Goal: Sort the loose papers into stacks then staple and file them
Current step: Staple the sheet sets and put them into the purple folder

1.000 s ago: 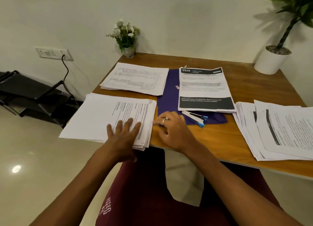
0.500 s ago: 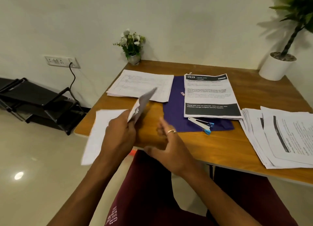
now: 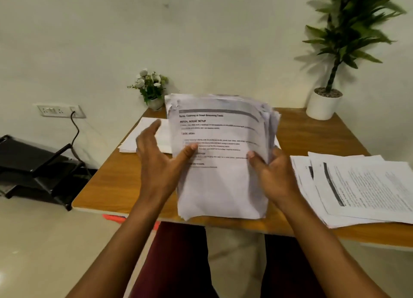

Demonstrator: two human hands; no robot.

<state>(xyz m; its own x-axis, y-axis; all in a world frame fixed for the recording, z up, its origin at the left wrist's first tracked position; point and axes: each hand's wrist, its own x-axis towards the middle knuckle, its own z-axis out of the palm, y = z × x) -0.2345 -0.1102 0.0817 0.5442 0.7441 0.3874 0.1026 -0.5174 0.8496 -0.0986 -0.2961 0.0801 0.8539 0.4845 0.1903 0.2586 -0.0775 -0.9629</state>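
Fingers (image 3: 149, 134) of my left hand (image 3: 157, 163) are stretching out straight and spread, released, just beside the left edge of the stack of papers (image 3: 220, 181), while the thumb is lying flat on its front page. Behind those fingers a flat pile of sheets (image 3: 134, 141) is lying at the far left of the counter (image 3: 111, 186). I am holding the stack nearly upright over the near middle of the counter. I cannot tell whether its lower edge is touching the wood. Its top page is showing a grey band, bold headings and short lines of black print on the upper half, with the lower half blank white. The upper corners are looking ragged, and the sheets are fanning unevenly at the top right. My right hand (image 3: 276, 177) is grasping the right edge, thumb in front, fingers curling behind. Further right, a spread pile of printed pages (image 3: 362, 186) is resting on the counter.
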